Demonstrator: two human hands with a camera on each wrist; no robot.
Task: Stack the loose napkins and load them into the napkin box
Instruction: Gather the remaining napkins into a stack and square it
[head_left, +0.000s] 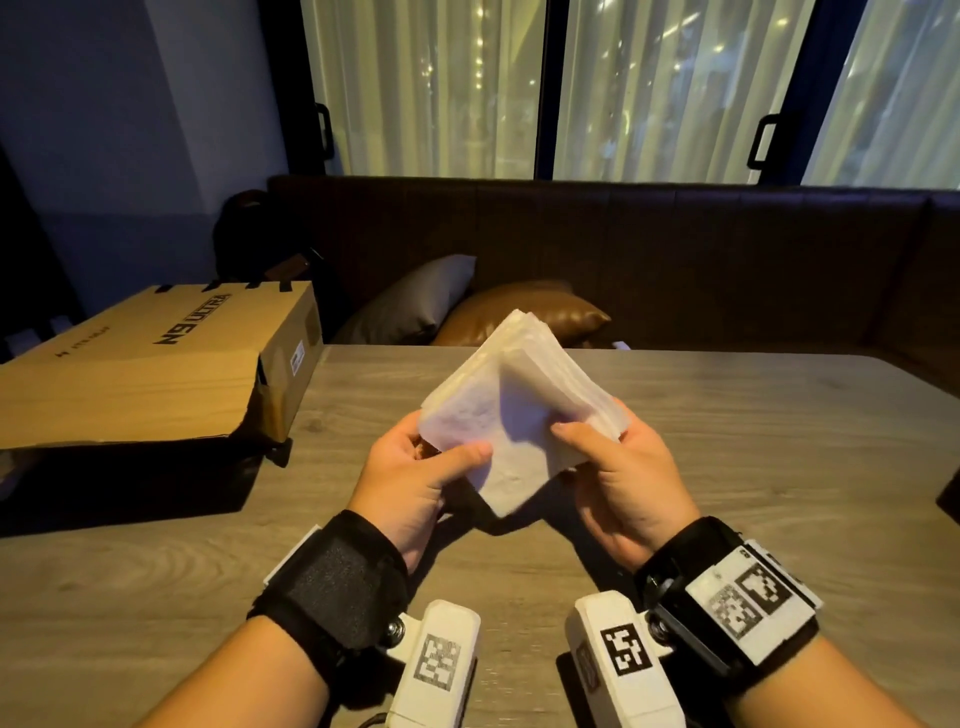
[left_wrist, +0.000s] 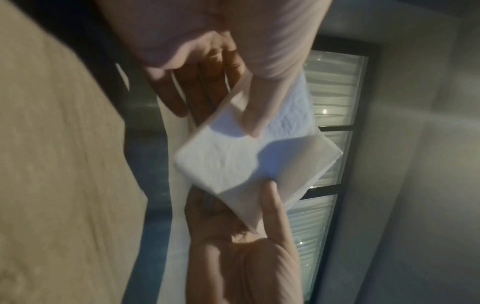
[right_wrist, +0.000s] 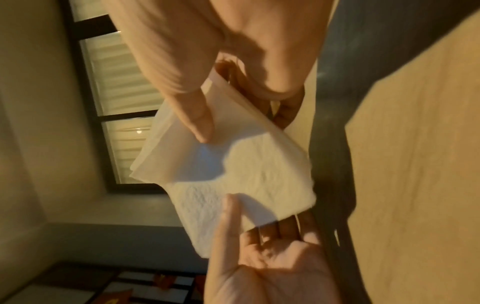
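A thick stack of white napkins is held up above the wooden table, tilted corner-down. The left hand and right hand each clamp it, thumb on top, fingers beneath. A cardboard box lies on the table's left side, well apart, with cushions on the bench beyond.

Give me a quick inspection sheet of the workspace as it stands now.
Surface: grey wood-grain table, bare where visible.
Job's things: thick stack of white paper napkins, held above the table; napkin box not seen.
Clutter: long brown cardboard box lying at the table's left end.
Grippers: left hand and right hand each grip the stack, thumbs on top, fingers underneath.
Cables: nothing seen.
Surroundings: dark brown bench seat with a grey cushion and a brown leather cushion; curtained windows behind.
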